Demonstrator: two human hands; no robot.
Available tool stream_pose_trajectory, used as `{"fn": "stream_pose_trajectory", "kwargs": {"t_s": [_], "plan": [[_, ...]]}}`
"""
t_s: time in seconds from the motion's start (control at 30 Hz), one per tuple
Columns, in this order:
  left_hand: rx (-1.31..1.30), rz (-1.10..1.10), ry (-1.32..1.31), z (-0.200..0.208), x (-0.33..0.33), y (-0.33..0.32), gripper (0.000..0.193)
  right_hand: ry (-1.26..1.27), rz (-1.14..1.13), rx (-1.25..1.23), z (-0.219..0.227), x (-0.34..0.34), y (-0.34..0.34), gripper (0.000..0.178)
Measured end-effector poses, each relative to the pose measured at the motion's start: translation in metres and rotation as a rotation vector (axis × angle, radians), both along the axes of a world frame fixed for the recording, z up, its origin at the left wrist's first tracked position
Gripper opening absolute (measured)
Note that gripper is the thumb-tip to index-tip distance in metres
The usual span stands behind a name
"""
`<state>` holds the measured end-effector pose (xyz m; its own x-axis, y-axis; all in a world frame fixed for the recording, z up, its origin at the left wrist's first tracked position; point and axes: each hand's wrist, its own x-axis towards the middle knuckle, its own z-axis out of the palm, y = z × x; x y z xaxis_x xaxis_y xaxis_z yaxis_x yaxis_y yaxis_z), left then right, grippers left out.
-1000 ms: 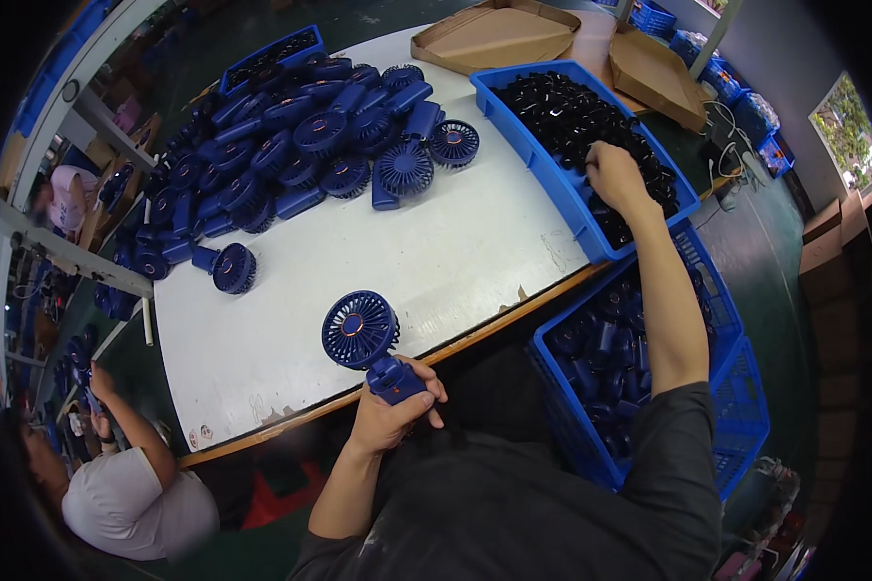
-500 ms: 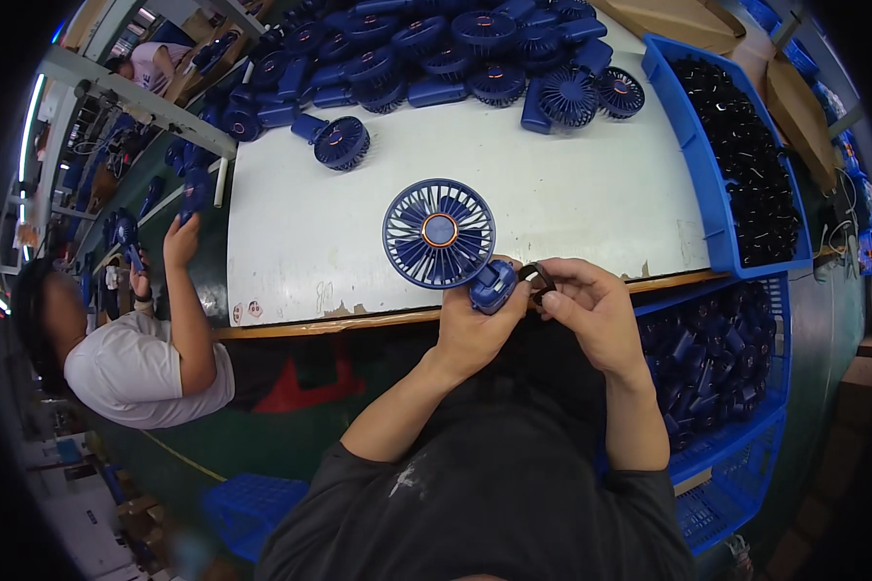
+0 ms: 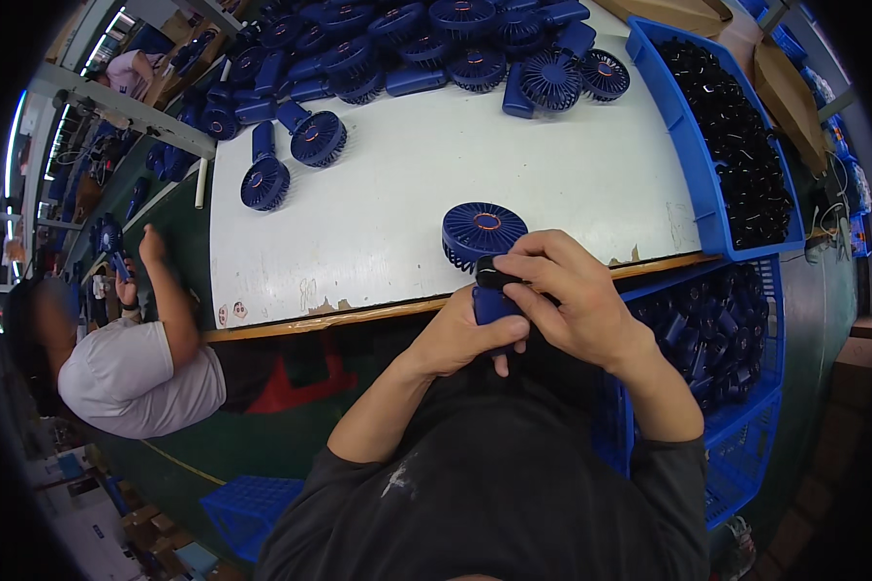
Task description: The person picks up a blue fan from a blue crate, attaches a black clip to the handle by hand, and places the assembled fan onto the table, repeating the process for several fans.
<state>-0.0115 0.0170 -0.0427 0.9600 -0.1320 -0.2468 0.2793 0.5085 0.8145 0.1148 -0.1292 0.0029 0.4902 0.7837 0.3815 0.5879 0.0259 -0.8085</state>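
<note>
My left hand is closed around the handle of a blue handheld fan at the table's front edge. The fan's round head points away from me, over the white tabletop, its copper-coloured centre ring facing up. In my right hand, thumb and fingers pinch a small black curved part. It presses against the fan's neck, between head and handle. My fingers cover some of this part and most of the handle.
Many blue fans are heaped along the table's far side; a single fan lies nearer, at left. A blue bin of small black parts stands at right, above a crate of blue pieces. A co-worker sits at left.
The fan has tipped so its face turns upward, and my right hand has brought the black part onto its neck. Another fan now lies on the table at left, and the co-worker's raised hand is empty.
</note>
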Motion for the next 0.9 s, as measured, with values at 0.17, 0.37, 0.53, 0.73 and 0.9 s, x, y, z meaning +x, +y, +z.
{"fn": "stream_pose_trajectory", "kwargs": {"t_s": [0.17,0.37,0.53,0.73,0.9], "plan": [[-0.189,0.114,-0.084,-0.001,0.0,-0.006,0.057,-0.34,0.003,-0.117,0.007,-0.004,0.004,0.04],[-0.317,0.467,0.067,-0.003,0.005,-0.024,0.043,-0.313,-0.074,-0.208,-0.008,-0.033,0.003,0.064],[0.957,-0.016,-0.229,0.006,0.017,-0.03,0.088,-0.049,-0.195,-0.047,-0.044,-0.046,-0.024,0.062],[1.463,0.008,-0.657,0.057,0.047,-0.003,0.1,0.535,-0.091,0.085,-0.093,-0.075,-0.061,0.05],[1.782,0.862,-0.11,0.017,0.033,0.198,0.062,0.858,-0.599,0.061,-0.108,-0.04,-0.156,0.031]]}}
